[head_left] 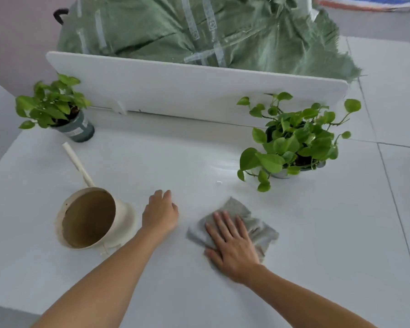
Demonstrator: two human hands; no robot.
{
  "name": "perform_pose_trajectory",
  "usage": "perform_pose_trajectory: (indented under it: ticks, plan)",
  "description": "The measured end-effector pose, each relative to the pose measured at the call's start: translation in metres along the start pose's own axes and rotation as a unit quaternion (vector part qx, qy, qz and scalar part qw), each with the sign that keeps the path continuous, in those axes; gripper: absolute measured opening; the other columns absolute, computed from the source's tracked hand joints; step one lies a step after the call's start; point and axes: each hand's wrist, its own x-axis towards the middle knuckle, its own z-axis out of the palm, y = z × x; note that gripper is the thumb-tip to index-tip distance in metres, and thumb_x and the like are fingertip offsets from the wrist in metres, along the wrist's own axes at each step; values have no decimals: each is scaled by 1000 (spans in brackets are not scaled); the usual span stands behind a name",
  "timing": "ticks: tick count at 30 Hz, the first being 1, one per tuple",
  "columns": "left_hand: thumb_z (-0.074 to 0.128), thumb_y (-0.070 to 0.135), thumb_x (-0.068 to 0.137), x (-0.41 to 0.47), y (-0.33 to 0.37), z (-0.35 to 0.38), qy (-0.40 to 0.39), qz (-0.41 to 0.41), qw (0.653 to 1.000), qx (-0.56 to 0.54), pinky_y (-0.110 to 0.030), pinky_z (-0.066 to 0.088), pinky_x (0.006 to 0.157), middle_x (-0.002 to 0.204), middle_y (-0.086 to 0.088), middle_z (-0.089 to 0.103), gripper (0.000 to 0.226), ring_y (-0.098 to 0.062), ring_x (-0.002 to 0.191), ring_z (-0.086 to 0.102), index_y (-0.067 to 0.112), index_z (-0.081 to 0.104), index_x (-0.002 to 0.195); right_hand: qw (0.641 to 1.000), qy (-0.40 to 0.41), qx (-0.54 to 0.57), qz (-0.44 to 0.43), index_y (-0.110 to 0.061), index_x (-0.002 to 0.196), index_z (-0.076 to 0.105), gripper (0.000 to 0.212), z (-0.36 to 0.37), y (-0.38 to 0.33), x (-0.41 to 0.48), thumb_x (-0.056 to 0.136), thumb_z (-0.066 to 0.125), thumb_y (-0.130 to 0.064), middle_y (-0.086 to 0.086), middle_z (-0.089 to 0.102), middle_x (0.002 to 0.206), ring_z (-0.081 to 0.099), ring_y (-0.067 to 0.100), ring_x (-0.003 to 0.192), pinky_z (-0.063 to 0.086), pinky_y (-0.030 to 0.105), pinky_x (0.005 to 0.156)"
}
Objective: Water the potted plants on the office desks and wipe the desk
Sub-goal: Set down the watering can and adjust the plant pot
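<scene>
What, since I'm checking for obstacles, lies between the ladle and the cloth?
The left hand, resting on the desk, lies between the ladle and the cloth. The head view shows it.

Ladle (pixel 90 218) left, cloth (pixel 237 223) right, plants (pixel 294 140) behind

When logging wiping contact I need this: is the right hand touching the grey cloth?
Touching. The head view shows the right hand lying flat on the grey cloth, fingers spread.
</scene>
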Motion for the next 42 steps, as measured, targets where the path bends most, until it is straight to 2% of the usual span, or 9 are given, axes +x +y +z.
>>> perform_pose_trajectory:
  ticks: [4, 7, 12, 15, 18, 24, 26, 32, 42]
  plan:
    - [21, 35, 104, -1, -30, 28, -7, 78, 990, 115, -41, 18, 120, 161, -22, -2, 62, -36, 148, 4, 2, 5, 154, 1000, 10, -9, -18, -31, 159, 20, 67, -22, 40, 60, 99, 19, -62, 3, 15, 167, 6, 22, 154, 11, 52, 120]
    - [13, 39, 99, -5, -41, 51, 53, 88, 989, 103, -47, 23, 118, 157, -26, 12, 66, -40, 146, 19, -2, 18, 150, 987, 16, 24, 156, -28, 159, 1, 70, -44, 71, 138, 99, 11, -61, 3, -7, 167, -10, 25, 154, -3, 50, 123]
    - [17, 38, 102, -2, -53, 67, 99, 130, 983, 86, -47, 17, 115, 158, -25, 14, 62, -38, 147, 15, 1, 19, 151, 910, 72, 110, 393, -17, 160, 15, 69, -71, 57, 258, 103, 21, -55, 18, 2, 166, -2, 38, 153, -1, 60, 120]
    - [25, 39, 99, 1, -57, 68, 100, 126, 983, 87, -48, 17, 114, 158, -25, 15, 64, -39, 147, 15, 1, 22, 151, 985, 21, 44, 168, -20, 161, 9, 65, -61, -4, 268, 104, 11, -52, 10, 2, 168, -5, 31, 154, -3, 56, 122]
    - [21, 41, 101, -2, -53, 69, 106, 123, 983, 82, -47, 17, 114, 159, -23, 13, 64, -38, 147, 14, 3, 23, 151, 997, 8, 15, -74, -26, 160, 16, 66, -57, -3, 251, 100, 6, -53, 5, 8, 168, 2, 27, 155, 3, 54, 123]
    - [15, 42, 102, 2, -51, 70, 116, 118, 983, 78, -47, 16, 114, 160, -21, 12, 63, -37, 148, 11, 4, 22, 152, 949, 114, 77, 284, -12, 153, 35, 60, -79, 35, 329, 102, 33, -43, 20, 33, 156, 22, 40, 146, 13, 62, 117]
    - [16, 42, 102, 4, -52, 71, 122, 117, 982, 79, -47, 15, 115, 160, -21, 11, 63, -37, 148, 10, 5, 20, 153, 956, 89, 84, 268, -11, 157, 24, 65, -74, -8, 345, 102, 28, -46, 21, 19, 162, 10, 41, 151, 7, 63, 119]
    - [5, 45, 102, 6, -59, 70, 109, 108, 985, 78, -48, 17, 120, 160, -20, 8, 65, -36, 148, 8, 6, 15, 154, 997, 28, 5, -66, -30, 160, 13, 61, -57, -42, 299, 104, 18, -55, 2, 5, 169, -2, 23, 155, -2, 49, 123]
    - [3, 43, 100, 2, -45, 51, 28, 91, 989, 110, -43, -6, 121, 156, -20, -27, 64, -35, 146, -20, 8, -22, 148, 967, 19, 70, 245, -30, 160, -1, 68, -32, 16, 123, 101, 16, -60, -1, -11, 168, -17, 19, 153, -3, 49, 124]
